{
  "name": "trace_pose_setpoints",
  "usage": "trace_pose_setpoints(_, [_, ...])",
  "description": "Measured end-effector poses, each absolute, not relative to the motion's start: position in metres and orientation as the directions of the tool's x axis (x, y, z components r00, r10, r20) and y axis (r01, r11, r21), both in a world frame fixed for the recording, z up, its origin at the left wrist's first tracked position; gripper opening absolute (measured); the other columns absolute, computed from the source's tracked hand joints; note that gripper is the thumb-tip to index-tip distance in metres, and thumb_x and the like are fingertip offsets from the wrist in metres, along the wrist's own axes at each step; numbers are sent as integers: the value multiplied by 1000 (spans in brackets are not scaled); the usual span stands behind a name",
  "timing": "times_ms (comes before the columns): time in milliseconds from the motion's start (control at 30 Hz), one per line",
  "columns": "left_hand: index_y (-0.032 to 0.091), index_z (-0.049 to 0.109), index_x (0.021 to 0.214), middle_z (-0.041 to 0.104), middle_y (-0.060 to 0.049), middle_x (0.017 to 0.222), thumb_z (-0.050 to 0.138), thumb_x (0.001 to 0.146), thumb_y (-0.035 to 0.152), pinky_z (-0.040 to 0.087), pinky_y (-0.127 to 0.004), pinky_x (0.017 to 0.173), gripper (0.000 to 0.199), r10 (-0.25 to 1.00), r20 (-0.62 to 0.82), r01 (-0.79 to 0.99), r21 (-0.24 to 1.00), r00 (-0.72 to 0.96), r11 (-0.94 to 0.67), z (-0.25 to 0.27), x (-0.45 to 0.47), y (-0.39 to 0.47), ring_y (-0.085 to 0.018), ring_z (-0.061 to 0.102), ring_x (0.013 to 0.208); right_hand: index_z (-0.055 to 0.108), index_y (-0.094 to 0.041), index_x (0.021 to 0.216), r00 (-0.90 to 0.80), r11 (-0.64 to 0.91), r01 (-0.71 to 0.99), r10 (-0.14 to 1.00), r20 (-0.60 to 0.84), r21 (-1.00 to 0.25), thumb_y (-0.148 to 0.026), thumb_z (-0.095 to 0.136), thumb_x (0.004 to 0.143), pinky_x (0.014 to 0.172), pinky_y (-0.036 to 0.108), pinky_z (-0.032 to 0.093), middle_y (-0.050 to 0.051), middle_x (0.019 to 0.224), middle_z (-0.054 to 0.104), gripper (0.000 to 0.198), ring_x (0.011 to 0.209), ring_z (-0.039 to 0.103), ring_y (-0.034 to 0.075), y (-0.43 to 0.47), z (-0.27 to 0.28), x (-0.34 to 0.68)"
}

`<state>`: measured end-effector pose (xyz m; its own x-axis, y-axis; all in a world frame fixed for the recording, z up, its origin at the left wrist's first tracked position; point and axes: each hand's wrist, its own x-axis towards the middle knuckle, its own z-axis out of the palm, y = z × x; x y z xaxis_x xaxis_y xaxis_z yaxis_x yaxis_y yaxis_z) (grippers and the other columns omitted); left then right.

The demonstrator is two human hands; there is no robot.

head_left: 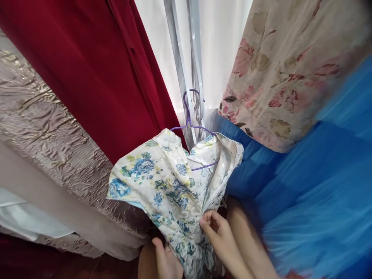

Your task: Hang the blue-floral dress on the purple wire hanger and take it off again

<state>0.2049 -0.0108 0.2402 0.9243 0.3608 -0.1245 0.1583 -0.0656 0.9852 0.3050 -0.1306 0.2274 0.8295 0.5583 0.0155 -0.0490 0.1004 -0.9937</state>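
A white dress with blue, green and yellow flowers (177, 193) hangs on a purple wire hanger (188, 123). Its neckline gapes on the right side, where the inner cloth shows. My right hand (216, 228) pinches the edge of this opening near the waist, thumb against fingertips; whether a small zip pull is between them I cannot tell. At the lower left of the dress is my left hand (168, 260), thumb stretched out and away from the cloth. Its other fingers are partly hidden at the dress's edge. The lower part of the dress is bunched between the hands.
Red cloth (87, 77) and crinkled shiny fabric (49, 112) hang on the left. On the right are a beige floral garment (279, 77) and blue gathered fabric (316, 186). Pale straps (178, 46) hang before white cloth (223, 46). Bare legs (247, 236) are below.
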Motion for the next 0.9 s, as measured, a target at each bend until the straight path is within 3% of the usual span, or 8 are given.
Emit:
trace_pose_setpoints(133, [24,49,146,63,-14,134,69,84,58,49,-51,103,73,772,-221,13,964,596,266,231,201,-20,-36,58,127,56,-17,74,822,38,7,569,28,-999,-44,63,94,62,25,35,-1,68,53,34,66,47,15,-129,231,303])
trace_pose_setpoints(167, [24,48,145,62,-13,136,76,81,51,48,-48,104,76,858,-178,-51,972,482,230,228,204,-19,-35,57,127,56,-17,73,819,40,-18,573,8,-999,-45,64,93,61,25,33,-2,67,51,35,64,45,14,-130,231,303])
trace_pose_setpoints(233, [26,48,143,58,-11,139,81,78,38,45,-43,108,74,962,83,-120,991,260,-53,220,210,-14,-30,55,129,55,-17,72,815,58,-92,579,-41,-994,-47,68,90,58,25,31,-3,64,47,37,61,41,12,-135,232,303])
trace_pose_setpoints(333, [24,61,125,63,-8,124,77,81,24,47,-34,103,47,852,491,-54,870,184,-490,205,212,-11,-22,59,117,55,-17,70,804,79,-181,586,-101,-980,-48,73,85,57,25,30,-4,62,46,39,60,39,11,-145,231,304])
trace_pose_setpoints(433, [22,67,107,68,-5,105,67,86,15,53,-28,91,22,613,572,-34,746,545,-666,200,211,-20,-19,65,101,60,-15,72,773,90,-238,620,-132,-967,-47,76,83,58,25,33,-3,62,50,37,61,43,12,-153,230,302])
trace_pose_setpoints(500, [22,67,105,69,-4,101,63,87,11,55,-27,88,21,510,564,-79,717,649,-693,202,215,-31,-18,67,96,63,-14,73,763,109,-263,631,-138,-959,-46,77,82,59,25,34,-2,63,53,36,61,44,12,-154,230,300])
trace_pose_setpoints(633, [21,65,99,70,-2,92,60,86,8,56,-23,80,19,564,581,-104,745,587,-658,209,228,-50,-16,68,86,63,-14,72,772,130,-265,622,-130,-955,-42,78,83,62,25,37,0,67,59,33,64,49,13,-154,231,296])
trace_pose_setpoints(900, [21,66,89,68,0,78,58,91,17,53,-21,69,9,596,427,-84,853,680,-515,216,226,-64,-16,67,74,61,-14,74,753,160,-263,650,-99,-951,-45,70,90,53,23,34,0,64,59,36,55,45,10,-159,242,291])
